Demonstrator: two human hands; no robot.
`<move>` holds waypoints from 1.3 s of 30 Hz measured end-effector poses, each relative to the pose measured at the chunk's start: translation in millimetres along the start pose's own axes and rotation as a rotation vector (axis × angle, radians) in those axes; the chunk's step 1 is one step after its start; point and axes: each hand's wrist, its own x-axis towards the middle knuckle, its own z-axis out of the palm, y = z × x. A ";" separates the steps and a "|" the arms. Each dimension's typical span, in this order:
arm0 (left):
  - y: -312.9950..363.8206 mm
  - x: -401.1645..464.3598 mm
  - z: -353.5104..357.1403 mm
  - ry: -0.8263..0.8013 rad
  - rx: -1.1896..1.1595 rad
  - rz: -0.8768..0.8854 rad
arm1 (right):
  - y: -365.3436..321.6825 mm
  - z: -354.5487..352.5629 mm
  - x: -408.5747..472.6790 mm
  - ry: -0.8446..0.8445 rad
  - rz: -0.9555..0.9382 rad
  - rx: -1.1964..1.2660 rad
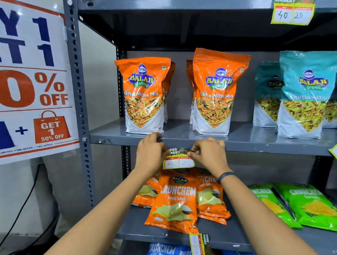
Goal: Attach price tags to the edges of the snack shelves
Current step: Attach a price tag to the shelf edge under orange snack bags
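I see both hands raised to the front edge of the middle grey shelf (pixel 260 146). The left hand (pixel 149 152) rests its fingertips on the shelf lip, fingers pressed together and curled over the top left corner of the price tag (pixel 178 159). The right hand (pixel 209 154) pinches the tag's top right corner between thumb and fingers, its other fingers curled against the lip. The tag hangs just below the shelf edge, between the two hands, its yellow lower part with two handwritten white boxes facing me. A dark band (pixel 224 176) circles the right wrist.

On the middle shelf, orange Tikha Mitha Mix bags (pixel 144 95) stand upright at left and centre, teal bags (pixel 302 95) at right. Below the tag, orange Crunchem packs (pixel 176 202) lean on the lower shelf, with green packs (pixel 312 207) to their right. A second tag (pixel 198 245) hangs from the lower shelf edge, a third (pixel 292 14) from the top shelf at far right. A promotional poster (pixel 27 77) fills the left side.
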 end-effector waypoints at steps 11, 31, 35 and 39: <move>-1.7 10.9 -6.8 0.074 0.012 0.005 | 3.9 1.0 6.4 0.033 0.060 0.187; 66.2 28.8 -3.1 0.175 0.232 -0.184 | 68.8 -26.7 -21.7 0.477 0.196 0.488; 157.5 38.7 15.5 0.263 0.017 0.031 | 150.8 -51.0 -38.5 0.707 0.462 0.613; 275.9 55.5 43.2 0.226 -0.180 0.246 | 251.2 -81.6 -58.9 0.885 0.699 0.629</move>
